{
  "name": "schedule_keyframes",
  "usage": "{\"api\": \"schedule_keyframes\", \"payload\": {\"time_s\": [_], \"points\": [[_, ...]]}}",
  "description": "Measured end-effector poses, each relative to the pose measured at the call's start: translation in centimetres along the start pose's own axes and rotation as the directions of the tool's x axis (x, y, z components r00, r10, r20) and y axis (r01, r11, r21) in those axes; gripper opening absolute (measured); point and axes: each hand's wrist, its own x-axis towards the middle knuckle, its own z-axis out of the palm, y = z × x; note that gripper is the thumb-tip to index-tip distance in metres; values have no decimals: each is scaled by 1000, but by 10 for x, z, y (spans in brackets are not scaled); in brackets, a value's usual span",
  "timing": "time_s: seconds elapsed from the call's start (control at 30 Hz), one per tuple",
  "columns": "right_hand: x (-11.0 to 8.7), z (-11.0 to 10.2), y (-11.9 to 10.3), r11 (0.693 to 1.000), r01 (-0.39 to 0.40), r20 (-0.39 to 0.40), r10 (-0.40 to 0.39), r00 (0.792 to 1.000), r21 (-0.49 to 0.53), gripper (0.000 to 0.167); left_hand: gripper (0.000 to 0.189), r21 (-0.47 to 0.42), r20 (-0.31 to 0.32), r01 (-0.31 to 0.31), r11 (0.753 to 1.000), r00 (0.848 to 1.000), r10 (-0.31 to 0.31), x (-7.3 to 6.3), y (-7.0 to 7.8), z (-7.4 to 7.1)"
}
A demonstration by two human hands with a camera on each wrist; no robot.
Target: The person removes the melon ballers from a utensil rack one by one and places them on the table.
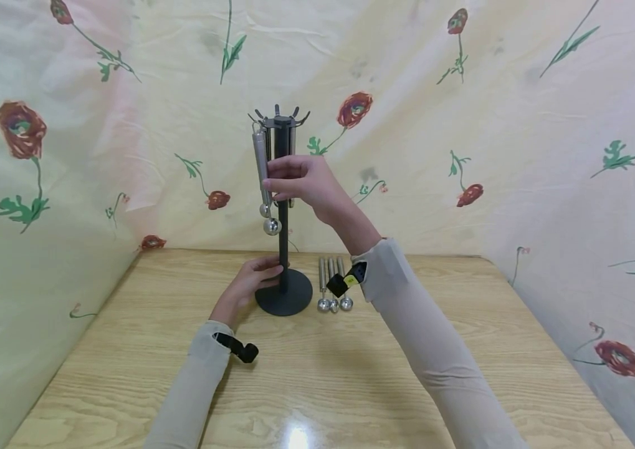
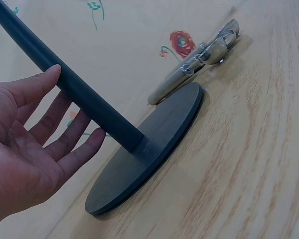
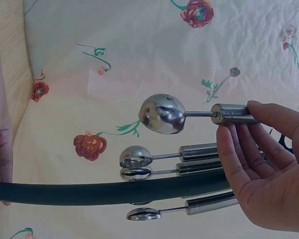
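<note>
A black utensil stand has a round base and a crown of hooks at its top. My right hand pinches the steel handle of a melon baller beside the pole; its ring is up at a left-hand hook. In the right wrist view, this melon baller points its round bowl away from the fingers, and several others hang behind it around the pole. Low on the stand, my left hand holds the pole between thumb and fingers, just above the base.
On the wooden table, right of the base, lie three more melon ballers side by side, bowls toward me. A flowered cloth stands behind and along both sides of the table.
</note>
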Motion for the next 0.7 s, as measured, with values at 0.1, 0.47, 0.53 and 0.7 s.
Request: {"api": "schedule_keyframes", "payload": {"time_s": [0.1, 0.47, 0.53, 0.7], "points": [[-3, 0, 5, 1000, 8, 27, -7, 1000, -16, 27, 43, 3, -3, 3, 1000, 1000, -3, -1, 1, 0], [-21, -11, 38, 997, -54, 73, 58, 996, -53, 29, 43, 8, -6, 2, 1000, 1000, -2, -2, 2, 1], [-24, -16, 46, 995, -73, 75, 78, 994, -64, 30, 43, -3, -8, 3, 1000, 1000, -3, -2, 2, 2], [-35, -31, 69, 988, -121, 56, 126, 990, -94, 32, 43, -6, -12, -6, 1000, 1000, 6, -2, 1, 3]]}}
